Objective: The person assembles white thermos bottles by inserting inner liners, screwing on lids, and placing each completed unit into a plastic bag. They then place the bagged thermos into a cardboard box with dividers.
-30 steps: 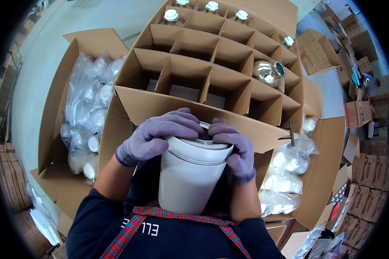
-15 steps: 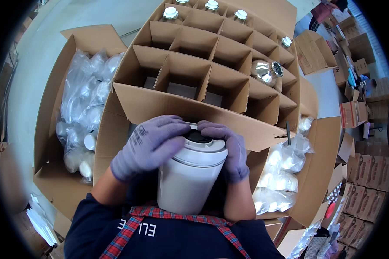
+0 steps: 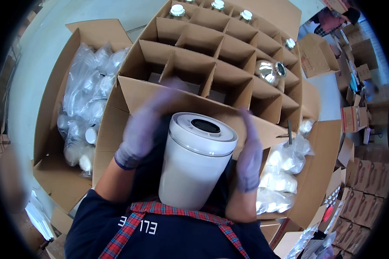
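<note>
jar [image 3: 194,166] white, lidded, upright against the person's chest, below divider box [image 3: 229,56] | left hand [image 3: 145,125] gloved, blurred, open, off the jar's left side | right hand [image 3: 248,157] gloved, open, flat beside the jar's right wall, contact unclear | bagged lids [image 3: 88,103] in the left carton | silver jar [image 3: 268,71] in a cell

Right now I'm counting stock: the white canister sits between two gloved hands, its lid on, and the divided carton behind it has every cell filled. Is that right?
Not quite. In the head view the divided carton is mostly empty: only a few capped jars along its far edge and one shiny jar at right. The white canister, lid on, does sit between the gloved left hand and right hand.
</note>
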A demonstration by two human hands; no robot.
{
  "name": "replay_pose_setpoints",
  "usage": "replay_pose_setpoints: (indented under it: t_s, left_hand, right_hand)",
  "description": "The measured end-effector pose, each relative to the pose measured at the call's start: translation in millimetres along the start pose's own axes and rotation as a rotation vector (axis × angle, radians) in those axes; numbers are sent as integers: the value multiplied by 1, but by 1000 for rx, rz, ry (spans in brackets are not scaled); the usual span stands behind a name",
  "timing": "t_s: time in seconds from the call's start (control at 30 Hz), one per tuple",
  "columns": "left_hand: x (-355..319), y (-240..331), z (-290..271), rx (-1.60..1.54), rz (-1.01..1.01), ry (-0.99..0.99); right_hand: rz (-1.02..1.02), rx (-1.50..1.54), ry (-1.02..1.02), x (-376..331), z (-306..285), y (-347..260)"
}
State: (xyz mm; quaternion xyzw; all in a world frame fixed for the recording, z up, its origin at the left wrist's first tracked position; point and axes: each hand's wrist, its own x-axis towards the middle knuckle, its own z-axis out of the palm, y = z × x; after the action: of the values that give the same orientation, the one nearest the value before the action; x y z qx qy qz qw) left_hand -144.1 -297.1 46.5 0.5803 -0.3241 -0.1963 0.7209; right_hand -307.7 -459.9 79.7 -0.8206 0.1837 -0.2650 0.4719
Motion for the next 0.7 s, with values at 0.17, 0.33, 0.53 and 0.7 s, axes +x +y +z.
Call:
replay_pose_setpoints:
  t_s: [0.17,0.33,0.53,0.7]
  left_hand:
    - [-4,-31,-5,321,-416,20]
    - [8,-32,-17,638,-333,-433]
    - [-9,-32,-11,336,-229,-208]
    - [-2,-8,-3,345,143,-192]
  right_hand:
    - [94,113,-94,-36,-15,-4]
    - [-528,99,-287,-4,-1,-26]
    - [-306,-15,-485,-12,-17,-3]
    - [-51,-48,-186,5,-2,5]
